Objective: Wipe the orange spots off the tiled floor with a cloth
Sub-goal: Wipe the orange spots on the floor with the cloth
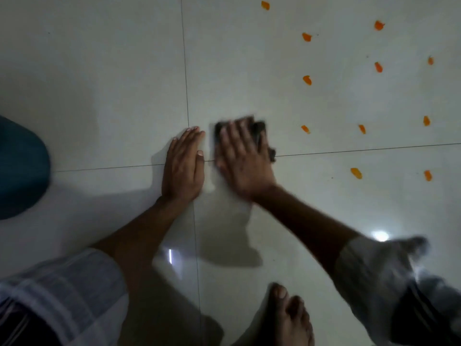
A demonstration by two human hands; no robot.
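Pressing down flat and spread, the right hand (242, 161) pins a dark cloth (260, 129) to the tiled floor (99, 71) where four tiles meet. The left hand (183, 168) lies flat just beside it, holding nothing; orange spots (307, 80) dot the floor's far right.

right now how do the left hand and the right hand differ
The left hand lies flat on bare floor tile, holding nothing; the right hand presses a dark cloth. The left hand looks sharp; the right hand is blurred. The right hand sits nearer the orange spots than the left hand. Both lie palm down and flat.
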